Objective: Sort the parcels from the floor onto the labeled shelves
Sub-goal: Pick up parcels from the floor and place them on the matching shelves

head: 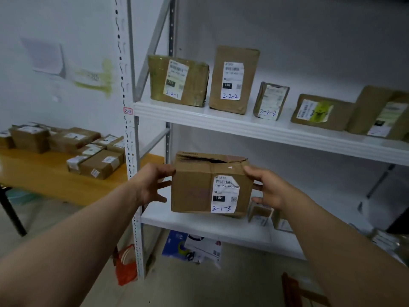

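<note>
A brown cardboard parcel (194,189) with a white label hand-marked 2-1-3 hangs upright in front of the lower white shelf (199,224). Its top flaps are dented and partly open. My left hand (152,185) grips its left side, thumb on the top corner and fingers spread along the side. My right hand (270,189) grips the right side, thumb at the top edge, with the fingers reaching behind the box. The upper shelf (243,127) bears a red tag reading 2-2 (128,111) on its post. On it stand parcels marked 2-2-1 (194,83), 2-2-2 (232,80) and 2-2-3 (270,100).
Small parcels (259,212) stand on the lower shelf behind my right hand. A wooden table (44,171) at left carries several boxes (99,162). An orange bag (126,267) leans at the shelf post, and papers (199,249) lie on the floor under the shelf.
</note>
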